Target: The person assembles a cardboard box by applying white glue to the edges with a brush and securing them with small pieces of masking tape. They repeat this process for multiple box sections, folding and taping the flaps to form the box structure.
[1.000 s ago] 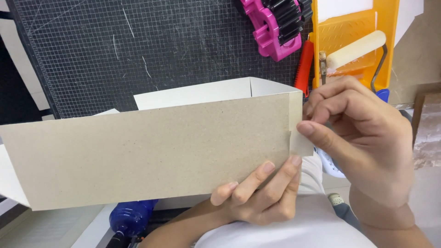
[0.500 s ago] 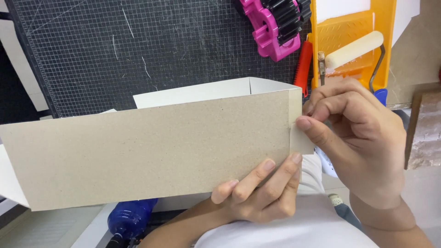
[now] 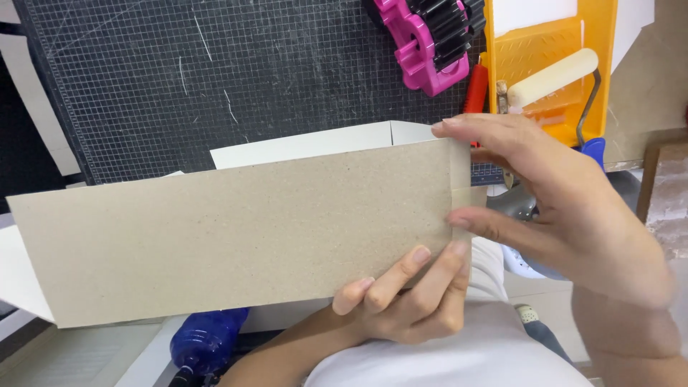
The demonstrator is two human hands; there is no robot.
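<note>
Behind lay a gridded cutting mat (image 3: pixel 215 79). Since the previous second, the right hand (image 3: pixel 566 208) was spread wider, pinching the grey cardboard strip (image 3: pixel 236 236) at 3 o'clock; the left hand (image 3: pixel 408 301) gripped below.

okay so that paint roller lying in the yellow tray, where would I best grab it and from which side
Probably by the blue handle, coming from the right. The roller lies tilted across the yellow tray, its bent wire running down to the handle, which hangs past the tray's right edge. The right hand, pinching the cardboard with the left hand, hides the handle's lower part.
</note>
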